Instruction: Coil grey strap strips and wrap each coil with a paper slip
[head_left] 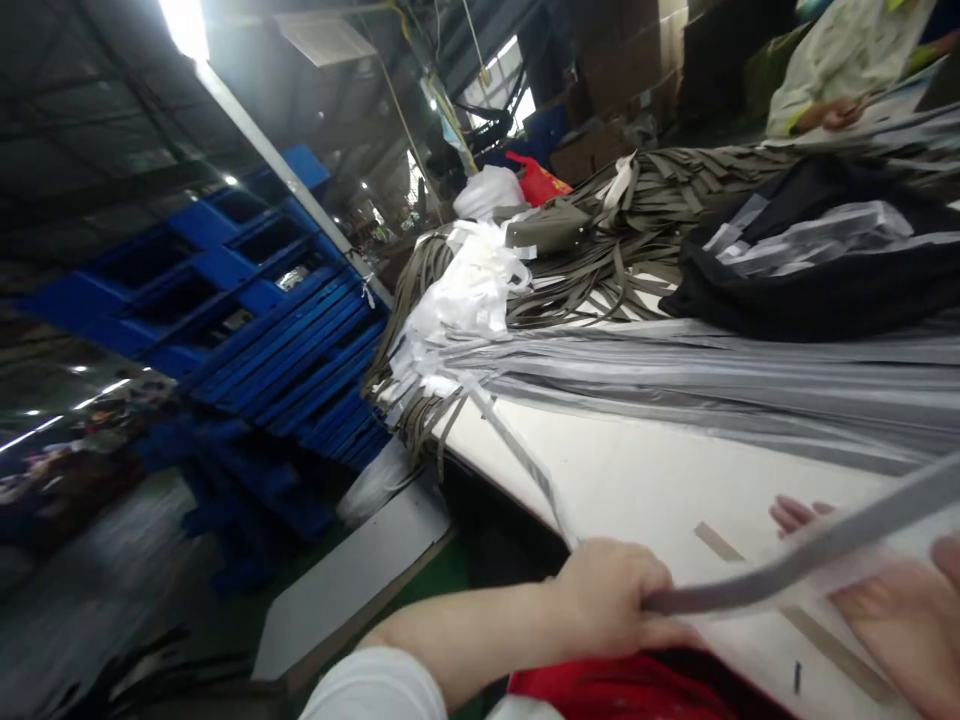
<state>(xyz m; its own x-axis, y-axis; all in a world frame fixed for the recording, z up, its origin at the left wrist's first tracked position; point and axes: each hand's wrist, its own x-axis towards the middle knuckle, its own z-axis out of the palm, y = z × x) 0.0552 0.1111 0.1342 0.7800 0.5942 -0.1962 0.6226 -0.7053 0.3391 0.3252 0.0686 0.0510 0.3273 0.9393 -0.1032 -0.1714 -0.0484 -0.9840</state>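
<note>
My left hand (619,595) is closed around a long grey fabric strip (780,565) at the near edge of the white table (645,470). From this fist one length runs up-left to the pile of white strip ends (465,300); the other slants to the right edge of the view. Behind that slanting length is my right hand (892,605), blurred, its fingers stretched out and apart. The strip crosses in front of its palm; whether they touch I cannot tell. Flat grey strips (697,380) lie in a long bundle across the table.
Olive-brown strips (645,210) are heaped at the back, beside a black cloth (817,280) with grey strips on it. Blue pallets (277,340) stand stacked at the left. A grey board (352,580) lies below the table corner. Another person's hand (840,112) shows at top right.
</note>
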